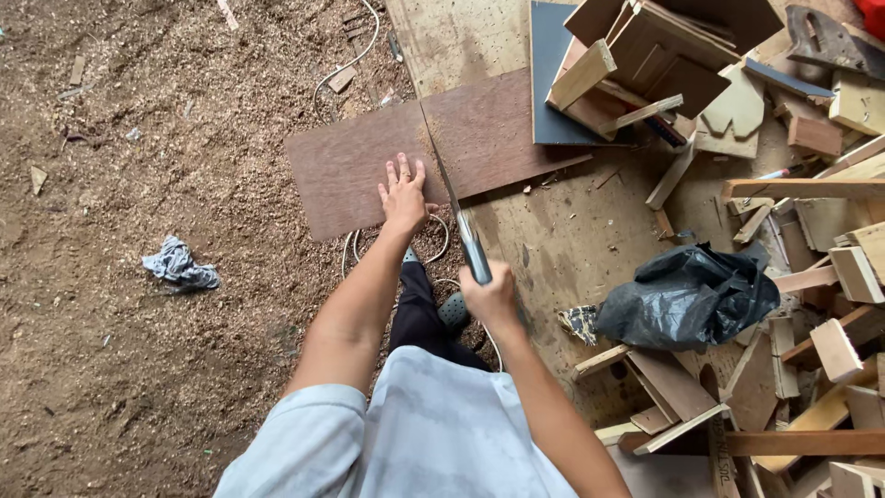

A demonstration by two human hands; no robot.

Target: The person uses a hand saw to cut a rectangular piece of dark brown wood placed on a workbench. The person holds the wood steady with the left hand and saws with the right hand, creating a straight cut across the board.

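Fingers of our left hand (404, 195) lie spread flat on the brown plywood sheet (369, 166). Our right hand (490, 297) grips the handsaw (461, 226), its blade in the sheet's cut.

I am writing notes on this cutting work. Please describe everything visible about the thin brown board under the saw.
The thin brown rectangular board looks like plywood or hardboard. It lies flat, partly on the worktable, its left part overhanging the sawdust floor. The left hand presses it flat; the handsaw blade, held by the right hand, crosses its middle.
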